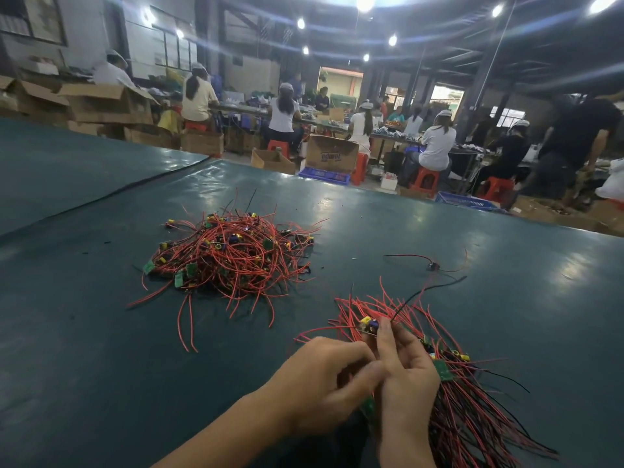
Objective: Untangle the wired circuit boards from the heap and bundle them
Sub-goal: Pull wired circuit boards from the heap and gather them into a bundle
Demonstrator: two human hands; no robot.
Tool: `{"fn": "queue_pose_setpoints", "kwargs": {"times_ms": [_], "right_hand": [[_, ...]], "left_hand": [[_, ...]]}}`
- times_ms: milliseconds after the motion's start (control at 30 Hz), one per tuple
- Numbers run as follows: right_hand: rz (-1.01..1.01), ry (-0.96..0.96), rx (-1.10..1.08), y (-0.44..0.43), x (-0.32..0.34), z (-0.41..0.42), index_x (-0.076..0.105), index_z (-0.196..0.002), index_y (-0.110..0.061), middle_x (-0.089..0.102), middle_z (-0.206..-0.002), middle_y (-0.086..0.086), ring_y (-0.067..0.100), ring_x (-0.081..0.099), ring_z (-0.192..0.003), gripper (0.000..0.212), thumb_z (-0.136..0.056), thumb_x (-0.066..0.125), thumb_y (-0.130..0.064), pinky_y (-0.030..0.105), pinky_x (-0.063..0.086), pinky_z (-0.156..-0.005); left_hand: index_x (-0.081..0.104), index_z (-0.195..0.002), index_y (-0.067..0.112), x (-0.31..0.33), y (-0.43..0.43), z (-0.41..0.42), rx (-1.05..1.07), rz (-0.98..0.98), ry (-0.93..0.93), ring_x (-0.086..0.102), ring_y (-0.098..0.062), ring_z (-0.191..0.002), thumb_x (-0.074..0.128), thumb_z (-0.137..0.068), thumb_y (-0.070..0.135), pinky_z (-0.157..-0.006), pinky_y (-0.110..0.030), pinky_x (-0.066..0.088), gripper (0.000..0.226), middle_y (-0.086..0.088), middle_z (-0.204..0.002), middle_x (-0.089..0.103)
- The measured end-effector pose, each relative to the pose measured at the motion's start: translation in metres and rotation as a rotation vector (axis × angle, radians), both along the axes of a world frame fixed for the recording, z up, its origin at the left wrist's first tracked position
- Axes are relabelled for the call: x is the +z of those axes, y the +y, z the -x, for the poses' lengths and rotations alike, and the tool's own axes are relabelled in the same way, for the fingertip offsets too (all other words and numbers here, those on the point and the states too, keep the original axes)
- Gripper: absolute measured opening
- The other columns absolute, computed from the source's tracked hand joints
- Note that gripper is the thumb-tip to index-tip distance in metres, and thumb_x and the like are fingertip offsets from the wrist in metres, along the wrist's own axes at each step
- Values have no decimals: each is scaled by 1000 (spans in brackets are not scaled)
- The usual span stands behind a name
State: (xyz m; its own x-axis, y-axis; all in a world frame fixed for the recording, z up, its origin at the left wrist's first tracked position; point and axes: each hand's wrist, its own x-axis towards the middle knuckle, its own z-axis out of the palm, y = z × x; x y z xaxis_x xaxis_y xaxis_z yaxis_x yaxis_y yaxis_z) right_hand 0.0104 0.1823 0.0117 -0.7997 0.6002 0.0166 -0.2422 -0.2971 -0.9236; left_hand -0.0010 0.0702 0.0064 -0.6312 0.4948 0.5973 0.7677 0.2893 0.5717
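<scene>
From the head camera, a person is sitting at a big dark green table (101, 332). A heap (229, 255) of red wires and small green boards is lying on the table, out in front and a bit to the left, well apart from the hands. A bundle (472, 417) of the same red and black wires is lying near the person, on the right side, with its wires fanning out toward the lower right corner. The right hand (405, 369) is resting on top of the bundle. Its fingers are pointing up and pinching one board (368, 325) with yellow and blue parts at the far end of the bundle. A thin black wire is curving up and away from that spot. The left hand (324, 383) is curling in from the left, and its fingers are touching the right hand. I cannot tell if the left hand is gripping anything, because its fingertips are hiding behind the right hand. One loose wire (429, 263) with a small dark part is lying alone on the table, past the bundle. Behind the table, many people (435, 143) are sitting on red stools (425, 179) at long benches, with their backs turned. Brown boxes (332, 153) are standing on the floor around them. Bright lamps (364, 1) are shining on the ceiling.
</scene>
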Motion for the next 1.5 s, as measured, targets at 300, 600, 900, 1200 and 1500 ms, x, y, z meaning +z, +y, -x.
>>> {"fn": "queue_pose_setpoints", "kwargs": {"times_ms": [300, 600, 900, 1200, 1500], "right_hand": [[-2, -64, 143, -8, -1, -1, 77, -70, -16, 74, -82, 16, 29, 68, -79, 20, -86, 70, -8, 47, 55, -80], [-53, -134, 191, -10, -1, -3, 79, -69, -17, 64, -78, 34, 32, 62, -72, 19, -84, 72, -27, 47, 53, -78], [-50, -160, 268, -7, -2, -5, 80, -70, -16, 66, -64, 15, 24, 60, -58, 21, -86, 71, -26, 31, 53, -55], [-68, -227, 283, -9, 1, -5, 79, -68, -14, 67, -73, 27, 29, 58, -64, 24, -87, 69, -24, 44, 54, -60], [-152, -139, 244, -9, 1, -6, 79, -67, -16, 74, -74, 15, 25, 73, -73, 35, -96, 59, -20, 37, 59, -70]], "left_hand": [[53, -75, 13, 2, 2, 11, -20, -531, -823, 56, -18, -49, 51, -81, 55, -46, -22, 43, 43, -5, -59, 62], [53, -66, 15, -2, 0, 14, 99, -515, -556, 49, -12, -45, 55, -92, 34, -47, -18, 40, 33, 2, -51, 54], [57, -73, 11, -2, -3, 14, 56, -461, -554, 51, -11, -50, 59, -92, 40, -53, -24, 43, 35, 5, -55, 57], [56, -62, 20, 0, -1, 13, 84, -424, -563, 47, -13, -50, 67, -76, 52, -52, -26, 40, 37, 5, -52, 56], [70, -63, 17, 0, -2, 13, 62, -309, -647, 60, -14, -59, 58, -89, 46, -57, -26, 46, 40, -7, -62, 69]]}}
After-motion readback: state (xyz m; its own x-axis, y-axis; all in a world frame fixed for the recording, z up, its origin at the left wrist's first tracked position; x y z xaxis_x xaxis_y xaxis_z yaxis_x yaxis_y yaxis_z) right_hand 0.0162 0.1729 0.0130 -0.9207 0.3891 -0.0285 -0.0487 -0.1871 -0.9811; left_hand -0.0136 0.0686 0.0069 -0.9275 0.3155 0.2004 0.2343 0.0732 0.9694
